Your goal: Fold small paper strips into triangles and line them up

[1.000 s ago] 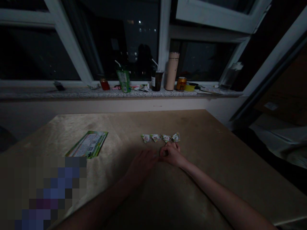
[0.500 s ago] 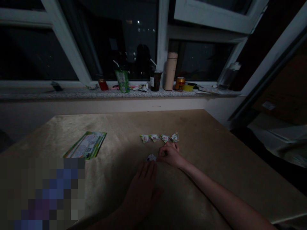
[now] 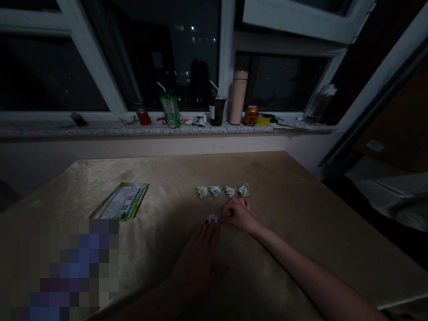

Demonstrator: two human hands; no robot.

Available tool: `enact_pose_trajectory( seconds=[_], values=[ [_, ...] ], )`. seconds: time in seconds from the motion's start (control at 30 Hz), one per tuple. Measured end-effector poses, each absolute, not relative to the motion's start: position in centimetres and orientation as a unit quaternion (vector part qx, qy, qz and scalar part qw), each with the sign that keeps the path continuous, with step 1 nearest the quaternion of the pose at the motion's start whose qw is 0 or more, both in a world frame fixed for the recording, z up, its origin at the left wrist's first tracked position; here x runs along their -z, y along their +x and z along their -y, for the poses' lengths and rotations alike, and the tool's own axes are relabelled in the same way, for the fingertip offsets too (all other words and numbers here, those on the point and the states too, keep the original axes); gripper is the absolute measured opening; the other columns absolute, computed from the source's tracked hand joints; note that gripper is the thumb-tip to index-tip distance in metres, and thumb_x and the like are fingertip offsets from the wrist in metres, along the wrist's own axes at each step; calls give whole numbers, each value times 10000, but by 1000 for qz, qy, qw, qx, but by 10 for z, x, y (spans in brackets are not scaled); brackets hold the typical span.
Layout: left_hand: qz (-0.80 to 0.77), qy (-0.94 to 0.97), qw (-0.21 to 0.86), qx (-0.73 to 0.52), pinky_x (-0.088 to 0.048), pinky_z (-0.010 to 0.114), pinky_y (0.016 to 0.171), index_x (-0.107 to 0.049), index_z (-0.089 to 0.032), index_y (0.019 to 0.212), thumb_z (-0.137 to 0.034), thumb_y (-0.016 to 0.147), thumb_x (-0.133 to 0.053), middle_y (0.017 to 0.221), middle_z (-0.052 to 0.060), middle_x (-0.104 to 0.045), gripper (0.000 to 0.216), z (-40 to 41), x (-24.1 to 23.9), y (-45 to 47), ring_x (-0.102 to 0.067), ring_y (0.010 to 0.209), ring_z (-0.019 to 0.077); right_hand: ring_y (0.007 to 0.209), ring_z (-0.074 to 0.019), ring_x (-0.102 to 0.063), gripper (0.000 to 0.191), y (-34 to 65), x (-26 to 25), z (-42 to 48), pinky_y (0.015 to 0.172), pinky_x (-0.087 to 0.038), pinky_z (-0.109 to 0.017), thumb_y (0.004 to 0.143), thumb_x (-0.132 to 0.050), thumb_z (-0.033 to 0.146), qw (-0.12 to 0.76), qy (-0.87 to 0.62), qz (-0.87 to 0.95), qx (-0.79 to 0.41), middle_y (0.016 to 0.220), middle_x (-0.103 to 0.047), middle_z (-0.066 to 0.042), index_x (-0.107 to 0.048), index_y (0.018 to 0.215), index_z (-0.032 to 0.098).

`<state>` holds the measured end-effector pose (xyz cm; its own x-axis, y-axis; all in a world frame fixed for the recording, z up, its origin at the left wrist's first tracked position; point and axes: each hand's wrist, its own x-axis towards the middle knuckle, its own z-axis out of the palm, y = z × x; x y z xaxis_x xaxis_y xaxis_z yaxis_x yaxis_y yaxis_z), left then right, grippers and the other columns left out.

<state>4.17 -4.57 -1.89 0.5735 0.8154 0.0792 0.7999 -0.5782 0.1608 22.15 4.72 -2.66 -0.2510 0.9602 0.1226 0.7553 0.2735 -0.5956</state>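
A small, pale, patterned triangular packet lies on the table. My left hand rests flat, palm down, its fingertips at the packet's near edge and the thumb held out to the side. From the right, my right hand reaches in with curled fingers, and a fingertip and thumb close at the packet's right corner. Its grip is small and dim in this light. Just beyond my hands, several similar green-and-white triangular packets are set side by side in a row.
A green printed pouch lies left on the tan-covered table. Along the windowsill stand a red jar, green cup, dark cup, pink flask and gold can. A blurred patch hides the lower left.
Both hands stay almost in place at the small packet. My left fingers have shifted very slightly, with the thumb a little farther out. The row and the pouch have not moved.
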Motion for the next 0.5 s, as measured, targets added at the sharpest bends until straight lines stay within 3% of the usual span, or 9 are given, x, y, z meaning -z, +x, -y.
enact_pose_trajectory(
  seconds=[0.13, 0.2, 0.27, 0.5],
  values=[
    [-457, 883, 56, -86, -325, 483, 1058, -340, -62, 1401, -556, 776, -573, 1457, 224, -318, 830, 44, 19, 41, -349, 1315, 354, 1044, -227, -537, 130, 226, 21, -36, 1032, -259, -457, 761, -704, 314, 286, -482, 814, -153, 1005, -647, -36, -700, 863, 233],
    [-453, 884, 52, -101, -326, 489, 1056, -333, -65, 1400, -543, 766, -585, 1451, 228, -329, 834, 44, 21, 40, -355, 1312, 354, 1128, -194, -529, 204, 228, 21, -30, 1087, -233, -421, 874, -571, 237, 259, -347, 894, -119, 1119, -657, -36, -657, 1059, 246],
    [-455, 883, 47, -100, -335, 484, 1050, -327, -50, 1398, -535, 754, -597, 1445, 241, -331, 850, 44, 23, 40, -360, 1309, 354, 1163, -182, -526, 254, 230, 22, -24, 1108, -242, -396, 925, -472, 215, 237, -276, 928, -80, 1147, -662, -43, -631, 1124, 216],
    [-459, 882, 10, -105, -327, 435, 1068, -319, -39, 1401, -531, 831, -514, 1452, 226, -327, 777, 47, 31, 38, -343, 1326, 317, 1197, -164, -524, 327, 236, 28, -15, 1161, -139, -462, 942, -430, 202, 222, -288, 930, -59, 1241, -617, -23, -556, 1241, 242]
  ],
)
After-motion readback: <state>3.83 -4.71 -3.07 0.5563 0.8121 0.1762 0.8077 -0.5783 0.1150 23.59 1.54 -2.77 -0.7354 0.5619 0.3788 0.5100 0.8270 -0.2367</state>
